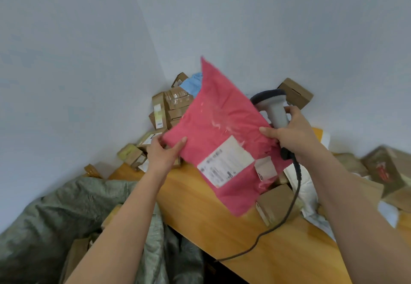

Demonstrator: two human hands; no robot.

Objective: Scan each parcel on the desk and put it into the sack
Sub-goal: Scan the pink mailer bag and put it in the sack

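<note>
A pink mailer bag (222, 123) with a white shipping label (224, 161) hangs tilted in the air above the wooden desk (222, 223). My left hand (163, 152) pinches its left edge, thumb on the front. My right hand (291, 134) grips the grey handle of a barcode scanner (270, 105) and its thumb presses on the bag's right edge. The scanner's dark head sits behind the bag. A grey-green woven sack (55, 212) lies open at the lower left, beside the desk, with brown parcels inside.
Cardboard boxes (171, 105) are piled in the wall corner behind the bag. More boxes (275, 201) and white mailers (309, 192) cover the desk's right side. The scanner's black cable (287, 212) trails over the desk's front edge.
</note>
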